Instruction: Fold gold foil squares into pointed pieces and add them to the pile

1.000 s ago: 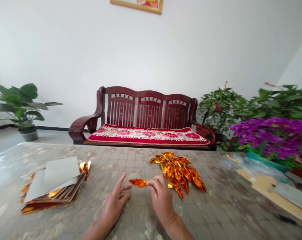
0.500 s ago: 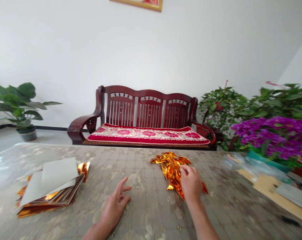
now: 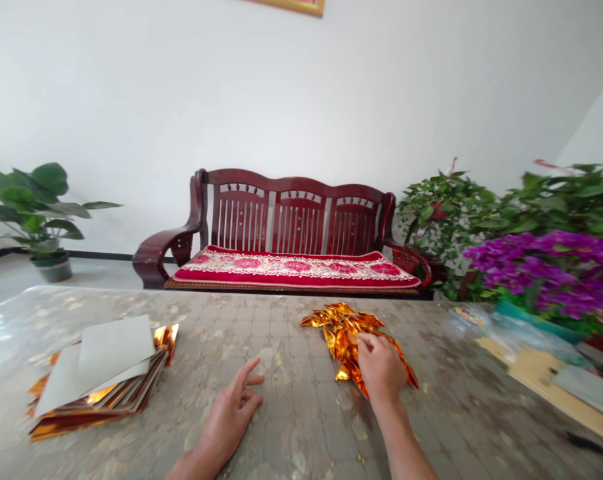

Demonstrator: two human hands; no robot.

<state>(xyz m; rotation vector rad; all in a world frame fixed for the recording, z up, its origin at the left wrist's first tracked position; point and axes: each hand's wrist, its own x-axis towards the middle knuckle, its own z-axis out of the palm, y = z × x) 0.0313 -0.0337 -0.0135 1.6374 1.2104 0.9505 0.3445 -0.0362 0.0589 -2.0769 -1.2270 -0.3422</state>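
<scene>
Head view: we have the right hand (image 3: 380,370) down on a loose pile of folded gold-orange foil triangles (image 3: 342,340), which sits mid-table, just right of centre. Its fingers (image 3: 367,345) are curled onto the pile; we can't tell if they pinch a piece, since the hand covers that spot. The left hand (image 3: 226,420) is low on the mottled grey-brown table (image 3: 286,320), its fingers (image 3: 248,381) loose and spread, grasping nothing. We have open tabletop between the hands, and between the left hand and a stack of foil sheets under pale grey paper (image 3: 98,380) at left. The far table edge runs just past the pile, with a dark-red wooden sofa (image 3: 291,213) beyond. Both forearms are cut off by the bottom frame. A clear plastic bag (image 3: 511,337) at right is hard to make out.
</scene>
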